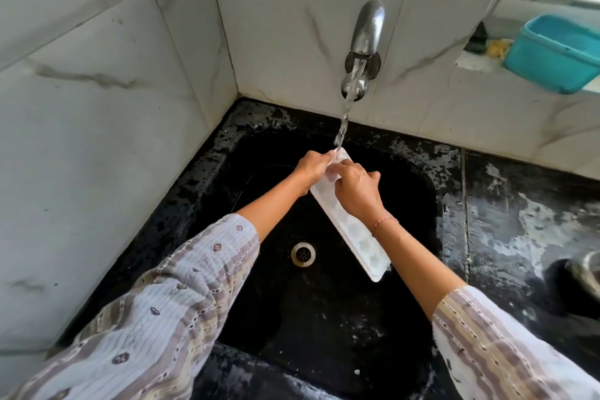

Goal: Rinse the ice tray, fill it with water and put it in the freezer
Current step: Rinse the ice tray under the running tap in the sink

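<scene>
A long white ice tray (360, 242) with shaped cells is held slanted over the black sink (324, 318). Its far end sits under a stream of water (343, 120) running from the metal wall tap (365, 32). My left hand (311, 167) grips the tray's far left edge near the stream. My right hand (357, 190) lies over the tray's upper part with its fingers curled on it, hiding that section. The tray's near end sticks out below my right wrist.
A round metal drain (303, 254) lies in the sink bottom. White marble-look tiles (113, 107) close off the left and back. A turquoise plastic box (555, 53) sits on a ledge at the upper right. A steel vessel (587, 273) shows at the right edge on the wet black counter.
</scene>
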Demonstrator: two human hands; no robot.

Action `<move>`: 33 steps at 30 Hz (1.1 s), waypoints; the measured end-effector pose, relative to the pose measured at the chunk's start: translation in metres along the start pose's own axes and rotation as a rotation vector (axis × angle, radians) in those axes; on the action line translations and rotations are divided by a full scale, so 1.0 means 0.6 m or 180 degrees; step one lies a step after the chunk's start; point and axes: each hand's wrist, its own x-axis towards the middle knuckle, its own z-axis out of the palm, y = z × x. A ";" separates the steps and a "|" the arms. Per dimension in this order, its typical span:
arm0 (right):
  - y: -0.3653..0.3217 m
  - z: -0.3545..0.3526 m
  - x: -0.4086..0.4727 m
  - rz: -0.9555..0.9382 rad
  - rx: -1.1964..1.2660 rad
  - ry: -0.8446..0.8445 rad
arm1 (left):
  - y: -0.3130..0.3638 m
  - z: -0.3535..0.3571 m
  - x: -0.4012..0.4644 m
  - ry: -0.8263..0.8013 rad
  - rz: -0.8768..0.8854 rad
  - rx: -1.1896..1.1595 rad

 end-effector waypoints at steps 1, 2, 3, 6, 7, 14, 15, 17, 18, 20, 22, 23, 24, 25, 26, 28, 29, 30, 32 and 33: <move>-0.008 0.004 0.003 0.0158 0.0220 -0.0174 | 0.003 0.001 0.003 0.0062 0.0006 -0.0039; -0.014 0.007 0.001 0.0271 0.0405 -0.0330 | 0.005 0.000 0.007 0.0097 0.0003 -0.0101; -0.015 0.010 -0.004 0.0288 0.0503 -0.0407 | 0.006 -0.002 0.010 0.0116 0.0010 -0.0140; 0.000 0.004 -0.019 -0.0016 0.0174 -0.0302 | 0.000 0.001 0.010 0.0043 0.0025 -0.0141; 0.003 -0.003 -0.016 -0.0104 -0.0122 -0.0135 | -0.005 0.006 0.008 -0.0002 0.0030 -0.0127; -0.006 0.006 -0.010 0.0625 0.0840 -0.0273 | 0.008 0.003 0.017 -0.0030 -0.0002 -0.0360; -0.002 -0.001 -0.009 0.0541 0.0778 -0.0382 | 0.004 0.003 0.016 -0.0061 0.0009 -0.0317; 0.002 -0.011 -0.003 0.0464 0.0515 -0.0243 | -0.007 0.010 0.011 -0.0096 0.0033 -0.0227; 0.000 -0.012 -0.004 0.0416 0.0409 -0.0033 | -0.008 0.014 0.010 -0.0111 0.0042 -0.0233; -0.002 0.004 -0.017 0.0322 0.0365 0.0067 | -0.005 0.012 0.011 -0.0084 0.0029 -0.0356; -0.001 0.015 -0.033 0.0265 0.0692 -0.0057 | 0.003 0.001 0.015 -0.0096 0.0031 -0.0438; 0.001 0.017 -0.041 0.0247 0.0899 0.0026 | 0.005 -0.003 0.015 -0.0092 0.0028 -0.0457; 0.003 0.018 -0.048 0.0222 0.0976 0.0183 | 0.004 -0.005 0.016 -0.0083 0.0008 -0.0470; 0.004 0.018 -0.053 0.0137 0.0870 0.0322 | 0.003 -0.006 0.018 -0.0067 -0.0015 -0.0472; 0.004 0.019 -0.055 0.0021 0.0735 0.0388 | 0.000 -0.005 0.022 -0.0057 -0.0036 -0.0476; -0.001 0.017 -0.051 -0.0084 0.0532 0.0264 | 0.001 0.001 0.020 -0.0077 -0.0041 -0.0462; -0.006 0.018 -0.047 -0.0086 0.0402 0.0159 | 0.005 0.004 0.016 -0.0097 -0.0039 -0.0454; -0.014 0.020 -0.043 -0.0095 0.0255 0.0089 | 0.009 0.007 0.015 -0.0113 -0.0033 -0.0480; -0.030 0.023 -0.039 -0.0057 0.0076 -0.0018 | 0.011 0.012 0.015 -0.0068 -0.0064 -0.0551; -0.035 0.022 -0.039 -0.0032 0.0085 -0.0082 | 0.009 0.012 0.016 -0.0032 -0.0077 -0.0571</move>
